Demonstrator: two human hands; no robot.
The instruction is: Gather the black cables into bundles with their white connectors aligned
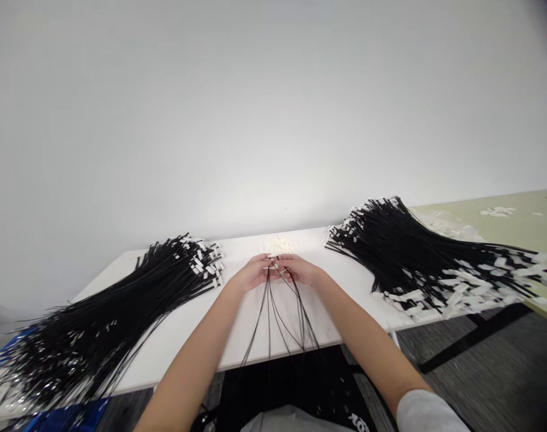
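Both my hands meet over the middle of the white table, with several thin black cables (pixel 269 312) hanging from them toward my lap. My left hand (pixel 256 273) pinches cable ends near a small white piece at the fingertips. Close against it, my right hand (pixel 300 270) is closed around more of the black cables (pixel 300 300), its fingertips at the same spot. Exactly how the cable ends and the white piece sit together is too small to tell. Just beyond my fingers lies a little heap of small white connectors (pixel 280 244).
To the left spreads a big pile of black cables (pixel 120 306) with white-tipped ends, overhanging the front edge. Another large cable pile (pixel 403 246) with white ends lies at right. A pale green table (pixel 525 225) adjoins there, holding scattered white pieces (pixel 497 211). A grey wall (pixel 273 120) stands behind.
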